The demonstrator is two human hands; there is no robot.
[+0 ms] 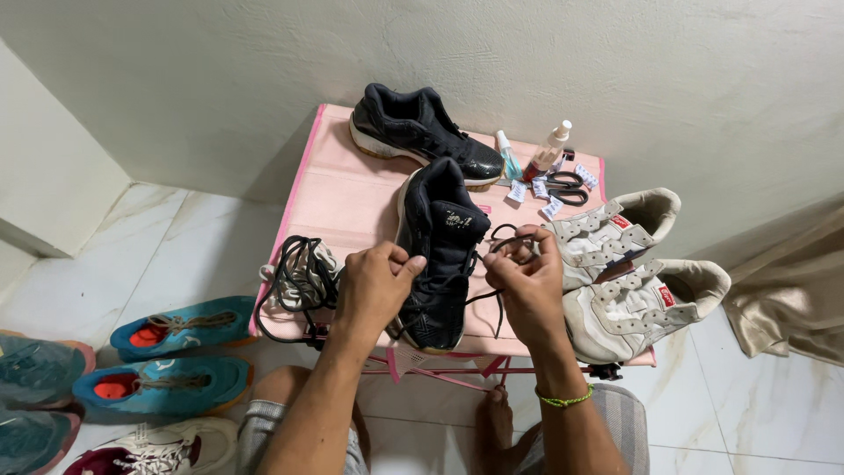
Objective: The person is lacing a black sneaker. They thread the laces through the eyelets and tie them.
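A black sneaker lies toe toward me on a small pink table. My left hand pinches its left side near the eyelets. My right hand, with a green band on the wrist, holds a black shoelace that loops up beside the shoe and trails down over the table edge. A second black sneaker rests at the table's far edge.
A heap of black and white laces sits at the table's left. Two white sneakers lie at its right. Scissors, small bottles and little packets lie at the back. Blue sneakers stand on the marble floor left.
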